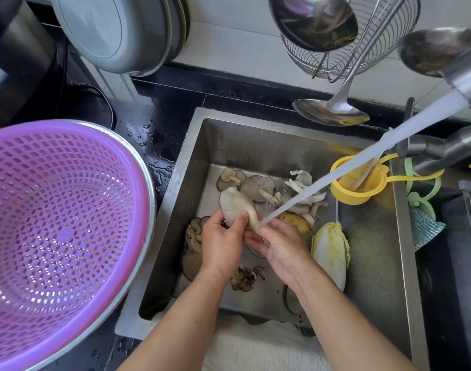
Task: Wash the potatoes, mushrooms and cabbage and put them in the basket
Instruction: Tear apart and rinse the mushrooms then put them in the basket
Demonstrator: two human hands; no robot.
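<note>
Rinsing one oyster mushroom (235,206) under the tap stream (336,178), both hands meeting over the sink (370,236).

The left hand (221,245) is pinching the cap from below while the right hand (279,247) is curling round the stem end, so the mushroom's long axis is running up-left from stem to cap. The purple basket (55,210) is sitting well off to the left, nearer the left hand, which looks better placed to carry it there.

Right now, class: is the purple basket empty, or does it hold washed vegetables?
Empty: the purple basket shows only its bare mesh; the mushrooms and cabbage lie in the sink.
</note>
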